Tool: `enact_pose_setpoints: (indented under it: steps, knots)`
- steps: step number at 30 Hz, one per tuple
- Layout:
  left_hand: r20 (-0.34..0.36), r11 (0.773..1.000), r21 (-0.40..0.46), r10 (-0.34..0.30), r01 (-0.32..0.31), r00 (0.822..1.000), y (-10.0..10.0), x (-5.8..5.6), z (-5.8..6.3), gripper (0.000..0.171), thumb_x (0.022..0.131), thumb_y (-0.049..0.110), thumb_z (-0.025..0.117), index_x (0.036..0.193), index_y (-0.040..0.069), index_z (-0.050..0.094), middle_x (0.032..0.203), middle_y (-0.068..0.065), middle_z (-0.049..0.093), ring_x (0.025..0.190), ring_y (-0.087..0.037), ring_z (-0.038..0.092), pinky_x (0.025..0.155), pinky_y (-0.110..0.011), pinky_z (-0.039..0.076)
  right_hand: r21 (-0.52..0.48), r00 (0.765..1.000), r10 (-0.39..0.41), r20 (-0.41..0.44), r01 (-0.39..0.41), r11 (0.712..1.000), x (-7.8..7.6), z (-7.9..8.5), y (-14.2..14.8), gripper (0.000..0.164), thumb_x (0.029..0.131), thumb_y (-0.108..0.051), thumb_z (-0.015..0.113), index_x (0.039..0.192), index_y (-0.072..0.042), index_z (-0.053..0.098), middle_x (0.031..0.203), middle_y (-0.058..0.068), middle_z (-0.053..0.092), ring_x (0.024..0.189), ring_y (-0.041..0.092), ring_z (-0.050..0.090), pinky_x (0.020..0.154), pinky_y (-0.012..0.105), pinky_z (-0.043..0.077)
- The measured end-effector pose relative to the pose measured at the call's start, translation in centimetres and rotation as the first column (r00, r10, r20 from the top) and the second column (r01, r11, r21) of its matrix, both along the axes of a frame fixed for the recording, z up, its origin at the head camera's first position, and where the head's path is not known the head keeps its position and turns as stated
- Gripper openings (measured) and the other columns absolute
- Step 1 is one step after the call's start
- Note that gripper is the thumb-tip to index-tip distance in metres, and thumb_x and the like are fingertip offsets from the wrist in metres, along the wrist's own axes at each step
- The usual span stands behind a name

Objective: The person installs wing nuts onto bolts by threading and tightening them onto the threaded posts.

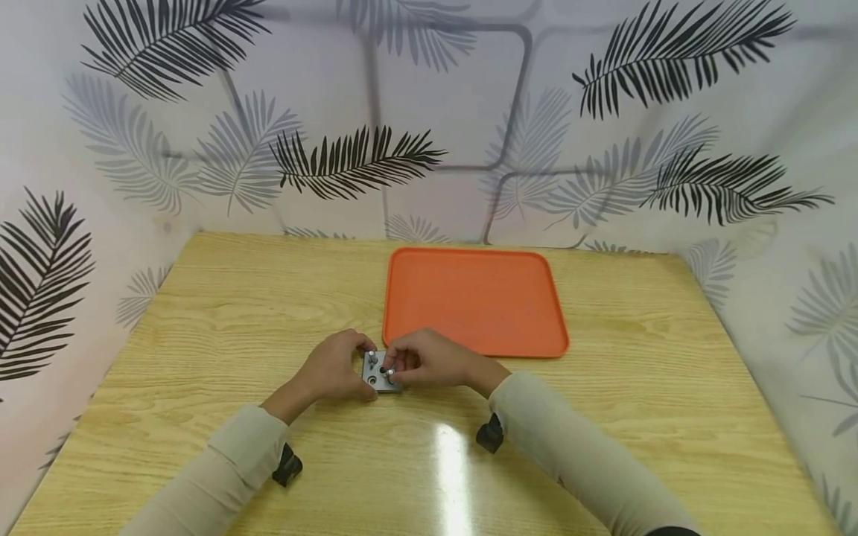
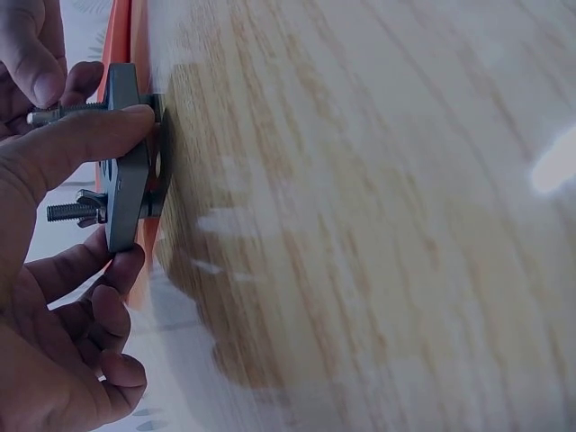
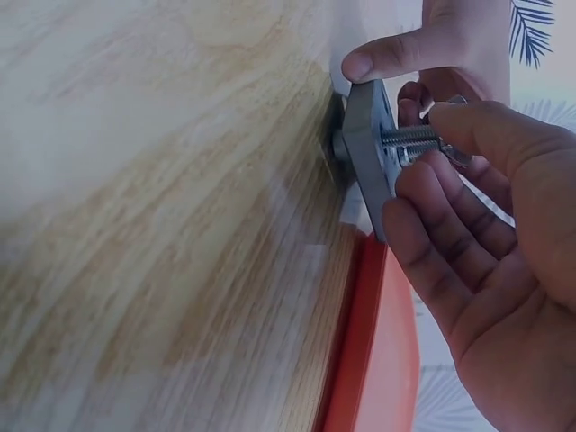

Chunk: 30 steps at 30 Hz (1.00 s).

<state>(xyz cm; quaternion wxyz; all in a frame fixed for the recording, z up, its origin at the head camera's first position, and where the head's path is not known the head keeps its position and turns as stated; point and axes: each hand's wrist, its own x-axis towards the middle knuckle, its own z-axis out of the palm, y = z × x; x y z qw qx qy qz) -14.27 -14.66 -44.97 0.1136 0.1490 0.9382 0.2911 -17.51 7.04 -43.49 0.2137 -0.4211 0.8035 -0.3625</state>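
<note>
A small grey metal plate lies just above the wooden table, bolt heads showing under it in the left wrist view. Two threaded bolts point up from it, and round holes show in its face. My left hand grips the plate by opposite edges, thumb on the near one. On the bolt farther from my right hand, a wing nut sits close to the plate. My right hand pinches another wing nut at the upper part of the second bolt; its middle is hidden by the thumb.
An orange tray lies right behind the plate and my right hand. The wood-grain table meets a leaf-patterned backdrop at the back and sides. Dark wrist-worn devices hang under both sleeves.
</note>
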Motion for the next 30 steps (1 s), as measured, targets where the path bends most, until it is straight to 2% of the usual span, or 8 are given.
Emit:
enact_pose_setpoints:
  steps: [4, 9, 12, 21, 26, 30]
  knots:
    - [0.003, 1.0, -0.001, 0.001, -0.001, 1.0, 0.08, -0.01, -0.04, 0.062, 0.061, 0.024, 0.093, 0.114, 0.006, 0.068, 0.111, -0.009, 0.066, 0.1, -0.025, 0.063, 0.088, -0.044, 0.053, 0.028, 1.0, -0.009, -0.029, 0.01, 1.0, 0.1, -0.04, 0.11, 0.012, 0.091, -0.015, 0.072, 0.099, -0.008, 0.069, 0.082, 0.002, 0.066, 0.068, 0.002, 0.054, 0.064, 0.017, 0.049]
    - [0.005, 1.0, -0.002, 0.004, -0.004, 1.0, 0.08, -0.1, -0.09, 0.063, 0.061, 0.025, 0.093, 0.115, 0.006, 0.068, 0.112, -0.009, 0.066, 0.104, -0.026, 0.063, 0.09, -0.045, 0.053, -0.009, 1.0, -0.013, -0.009, 0.013, 1.0, -0.24, 0.15, 0.61, 0.015, 0.092, -0.008, 0.059, 0.103, -0.005, 0.069, 0.085, 0.006, 0.067, 0.069, 0.004, 0.055, 0.065, 0.019, 0.049]
    - [-0.001, 1.0, -0.005, 0.003, -0.003, 1.0, 0.04, -0.14, -0.13, 0.063, 0.06, 0.026, 0.094, 0.114, 0.006, 0.068, 0.112, -0.008, 0.066, 0.104, -0.026, 0.064, 0.091, -0.045, 0.053, -0.018, 0.999, -0.016, -0.027, 0.016, 1.0, -0.44, 0.35, 0.71, 0.019, 0.092, -0.005, 0.054, 0.104, -0.004, 0.069, 0.086, 0.007, 0.068, 0.069, 0.005, 0.054, 0.065, 0.019, 0.049]
    - [-0.01, 1.0, 0.001, -0.004, 0.004, 1.0, -0.05, -0.17, -0.16, 0.063, 0.061, 0.025, 0.094, 0.115, 0.006, 0.068, 0.112, -0.009, 0.066, 0.105, -0.026, 0.063, 0.091, -0.045, 0.053, 0.004, 0.998, 0.026, -0.049, -0.026, 1.0, -0.52, 0.23, 0.49, 0.02, 0.09, -0.006, 0.062, 0.108, -0.005, 0.07, 0.085, 0.005, 0.069, 0.071, 0.0, 0.057, 0.067, 0.018, 0.052]
    - [-0.012, 1.0, -0.006, -0.004, 0.004, 1.0, -0.02, -0.16, -0.07, 0.063, 0.061, 0.026, 0.094, 0.115, 0.006, 0.068, 0.112, -0.009, 0.066, 0.105, -0.027, 0.063, 0.092, -0.046, 0.053, 0.005, 0.999, 0.039, -0.018, -0.039, 0.999, -0.47, 0.09, 0.43, 0.024, 0.091, -0.005, 0.063, 0.114, -0.004, 0.07, 0.087, 0.006, 0.07, 0.07, 0.001, 0.059, 0.067, 0.018, 0.053]
    - [-0.008, 1.0, -0.005, -0.001, 0.001, 1.0, -0.01, -0.16, -0.1, 0.063, 0.061, 0.025, 0.094, 0.115, 0.006, 0.068, 0.112, -0.009, 0.066, 0.104, -0.026, 0.063, 0.092, -0.045, 0.053, 0.005, 0.999, 0.034, -0.006, -0.034, 0.999, -0.39, -0.04, 0.31, 0.017, 0.091, -0.007, 0.067, 0.108, -0.005, 0.071, 0.086, 0.006, 0.069, 0.07, 0.001, 0.058, 0.066, 0.018, 0.053]
